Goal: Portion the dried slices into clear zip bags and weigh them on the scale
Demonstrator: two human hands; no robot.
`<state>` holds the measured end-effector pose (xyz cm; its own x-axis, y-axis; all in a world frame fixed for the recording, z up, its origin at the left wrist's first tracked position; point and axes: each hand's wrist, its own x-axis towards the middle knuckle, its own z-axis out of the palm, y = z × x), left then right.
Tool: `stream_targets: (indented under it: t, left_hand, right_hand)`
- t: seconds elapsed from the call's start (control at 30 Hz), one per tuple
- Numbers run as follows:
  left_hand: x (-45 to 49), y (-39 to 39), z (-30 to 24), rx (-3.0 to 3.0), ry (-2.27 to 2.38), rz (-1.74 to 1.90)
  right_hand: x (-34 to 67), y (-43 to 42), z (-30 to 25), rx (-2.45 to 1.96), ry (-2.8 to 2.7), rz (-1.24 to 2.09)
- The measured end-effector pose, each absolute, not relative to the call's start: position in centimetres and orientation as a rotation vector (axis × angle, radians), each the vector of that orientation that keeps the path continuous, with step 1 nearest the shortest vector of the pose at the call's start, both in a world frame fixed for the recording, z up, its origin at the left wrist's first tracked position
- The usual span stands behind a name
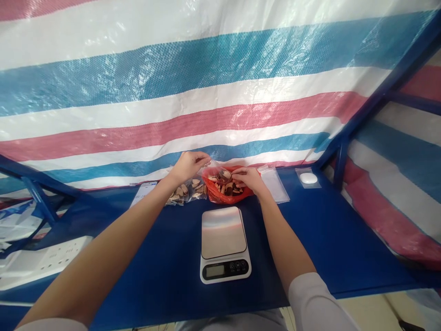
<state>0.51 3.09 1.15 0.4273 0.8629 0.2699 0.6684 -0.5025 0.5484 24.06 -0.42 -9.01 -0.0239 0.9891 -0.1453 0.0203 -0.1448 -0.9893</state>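
Hands both at red bag [220,196]: L hand [189,166] fingertips pinched on clear bag [214,164] rim, R hand [248,177] fingers closed on slices [227,187] inside red bag. Packs [186,191] w/ slices just left; scale [223,239] nearer.

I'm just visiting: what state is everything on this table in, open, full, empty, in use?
red bag: open, holding brown and pale slices.
left hand: pinched on clear plastic by the bag's mouth.
right hand: fingertips among the slices; grip unclear.
filled clear bags: lying down, full of slices.
scale: platform bare, display unreadable.
flat bags: empty, lying flat.
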Motion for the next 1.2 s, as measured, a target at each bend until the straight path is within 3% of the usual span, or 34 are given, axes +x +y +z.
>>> stream_targets:
  t: [1.2]
  left_hand:
    - [0.1,2.6,0.1,2.389,1.348,0.592]
  right_hand:
    - [23.9,0.1,-10.7,-1.349,-1.147,1.400]
